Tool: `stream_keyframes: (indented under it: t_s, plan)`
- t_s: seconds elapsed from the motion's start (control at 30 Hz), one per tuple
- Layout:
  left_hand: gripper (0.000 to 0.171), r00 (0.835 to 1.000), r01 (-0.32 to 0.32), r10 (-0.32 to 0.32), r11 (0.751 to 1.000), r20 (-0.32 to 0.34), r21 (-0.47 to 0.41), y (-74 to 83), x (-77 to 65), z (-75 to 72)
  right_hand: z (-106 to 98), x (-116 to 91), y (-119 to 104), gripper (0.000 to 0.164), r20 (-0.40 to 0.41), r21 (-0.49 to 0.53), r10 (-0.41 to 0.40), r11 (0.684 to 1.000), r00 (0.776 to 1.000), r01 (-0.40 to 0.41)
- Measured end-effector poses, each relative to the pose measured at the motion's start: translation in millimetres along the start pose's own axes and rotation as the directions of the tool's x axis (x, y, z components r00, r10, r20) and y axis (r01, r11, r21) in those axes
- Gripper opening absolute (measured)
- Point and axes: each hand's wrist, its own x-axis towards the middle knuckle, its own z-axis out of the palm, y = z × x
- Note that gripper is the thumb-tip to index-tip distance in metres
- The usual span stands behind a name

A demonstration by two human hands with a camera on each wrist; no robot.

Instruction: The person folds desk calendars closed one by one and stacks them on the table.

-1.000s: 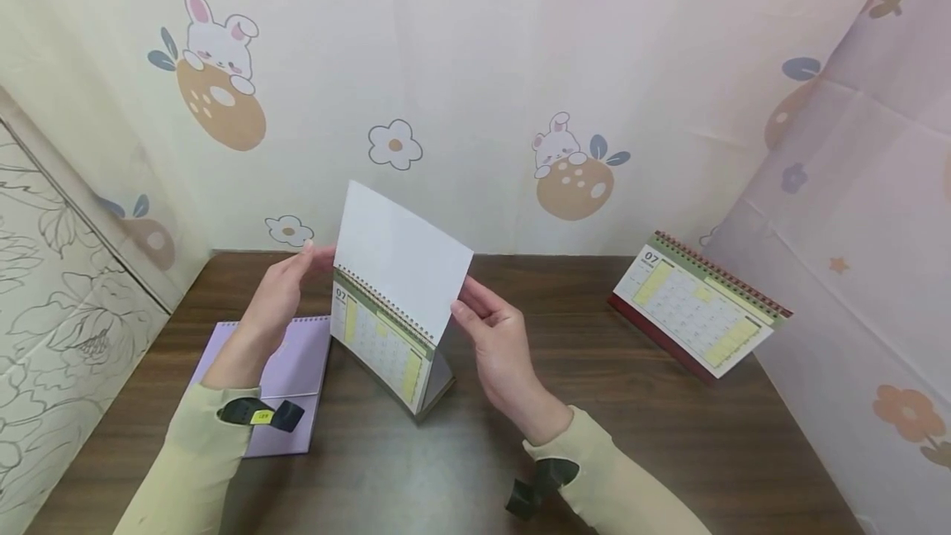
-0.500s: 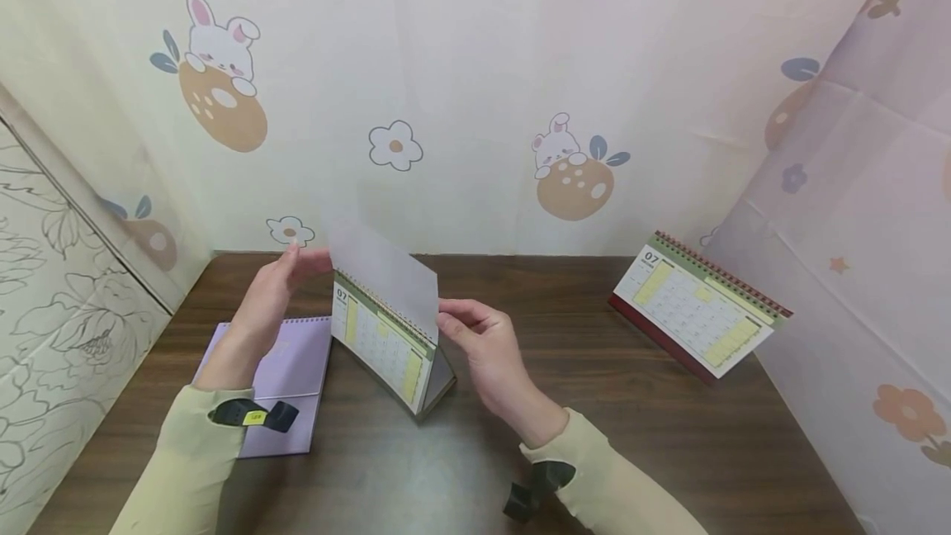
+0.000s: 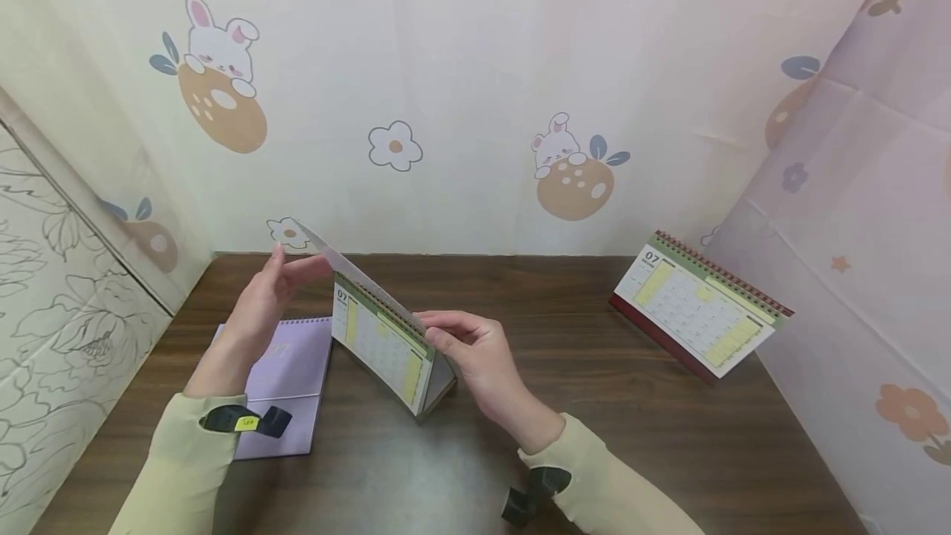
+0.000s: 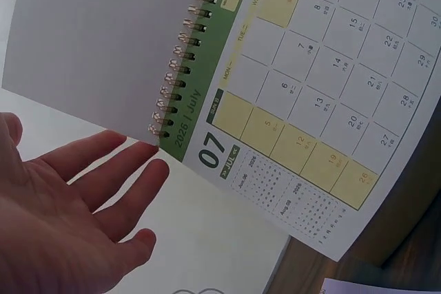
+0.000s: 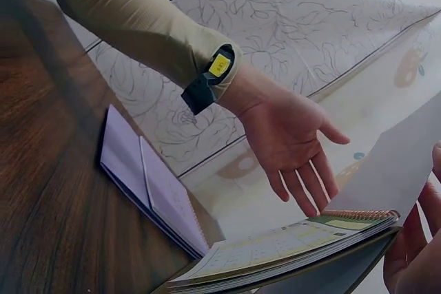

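Note:
A desk calendar [image 3: 379, 345] stands tented on the table, its green-headed July 2026 sheet facing front. Above its coil binding [image 4: 180, 60], a blank white page [image 4: 96, 39] is raised and leans back. At the calendar's upper right corner, my right hand [image 3: 486, 357] pinches the page's edge between thumb and fingers; its right wrist view shows only part of it. My left hand [image 3: 256, 308] is at the upper left corner, fingers extended and palm turned toward the calendar. In the left wrist view its fingertips [image 4: 148, 149] lie by the end of the binding.
A purple spiral-bound calendar [image 3: 293, 370] with a white band lies flat to the left, partly under my left forearm. Another July desk calendar [image 3: 691, 304] with a red base stands at the right. Behind the wooden table [image 3: 594, 436] hangs a printed curtain [image 3: 475, 89].
The raised white page has tipped backward, and now shows nearly edge-on. My right hand has moved left and down with it. My left hand has shifted slightly left.

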Motion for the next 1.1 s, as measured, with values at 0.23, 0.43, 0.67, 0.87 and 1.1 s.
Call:
stream_keyframes:
  t_s: [0.23, 0.43, 0.67, 0.87, 1.1]
  plan:
    - [0.071, 0.999, -0.025, 0.027, 0.997, 0.027, -0.078, -6.7, -3.4, -6.8, -1, 0, 7, 0.024, 0.022, -0.024, -0.03, 0.999, 0.999, 0.03]
    - [0.082, 0.995, -0.082, 0.089, 0.989, 0.054, -0.123, -12.0, -1.9, -9.8, -4, -1, 10, 0.022, 0.046, -0.075, -0.023, 0.997, 0.999, 0.026]
    - [0.083, 0.991, -0.069, 0.086, 0.984, 0.098, -0.166, -14.4, -4.8, -14.4, -5, -1, 16, 0.02, 0.078, -0.093, -0.067, 0.993, 0.995, 0.074]
    - [0.086, 0.969, -0.037, 0.096, 0.967, 0.227, -0.251, -15.4, -8.9, -20.5, -7, -1, 19, 0.019, 0.093, -0.128, -0.091, 0.986, 0.992, 0.102]
    - [0.083, 0.939, 0.002, 0.098, 0.956, 0.329, -0.292, -18.3, -12.9, -30.3, -11, -1, 20, 0.02, 0.123, -0.189, -0.124, 0.971, 0.985, 0.146]
